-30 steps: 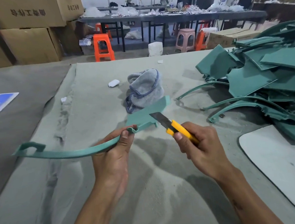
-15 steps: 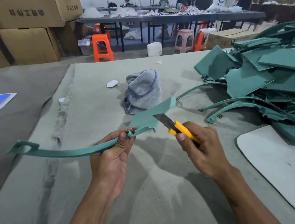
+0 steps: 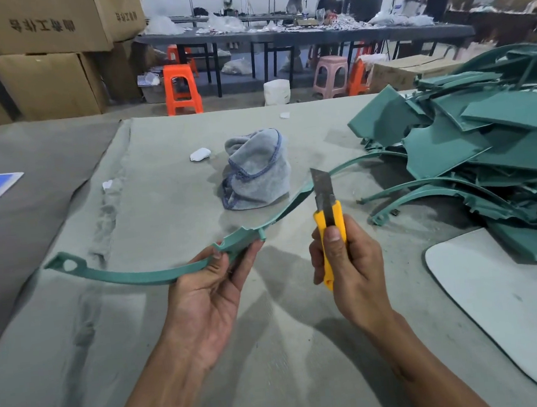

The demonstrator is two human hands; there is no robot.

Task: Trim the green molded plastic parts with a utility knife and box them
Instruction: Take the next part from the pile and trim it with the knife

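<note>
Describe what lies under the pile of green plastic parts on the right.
The pile of green parts rests on the grey table cover; its near edge overlaps a white board. Whatever lies beneath the pile's middle is covered.

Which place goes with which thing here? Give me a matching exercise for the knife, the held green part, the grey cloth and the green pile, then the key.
Things:
1. utility knife
2. curved green part
3. grey cloth
4. pile of green parts

Places:
A. heaped at the table's right
B. gripped in the right hand, blade up
C. held by the left hand
D. lying crumpled mid-table

Pairs: 1-B, 2-C, 3-D, 4-A
</note>
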